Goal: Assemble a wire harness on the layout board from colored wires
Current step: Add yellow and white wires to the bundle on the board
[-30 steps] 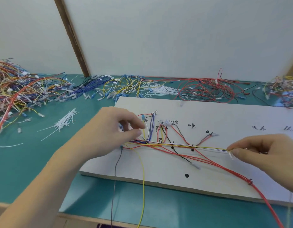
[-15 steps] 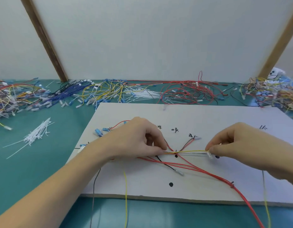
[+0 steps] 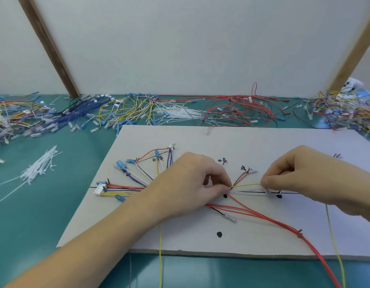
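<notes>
Wires (image 3: 247, 189) lie on white board (image 3: 263, 140), mid-tabletop (image 3: 61, 204). Left hand (image 3: 192, 183) pinches the bundle where yellow, white and black strands meet; right hand (image 3: 300, 173) pinches the same strands' far end w/ a small clear piece. Wires look light, floppy, springy, so best held near the junction, not the ends. Red wires (image 3: 263, 215) cross below; loose wire heaps (image 3: 117, 113) and zip ties (image 3: 38, 169) lie well apart.

Layout board (image 3: 200, 242) sits center on surface (image 3: 34, 225). Wire piles (image 3: 138, 111) behind at 12 o'clock, cable ties (image 3: 37, 170) at 9, harness (image 3: 138, 183) on board.
</notes>
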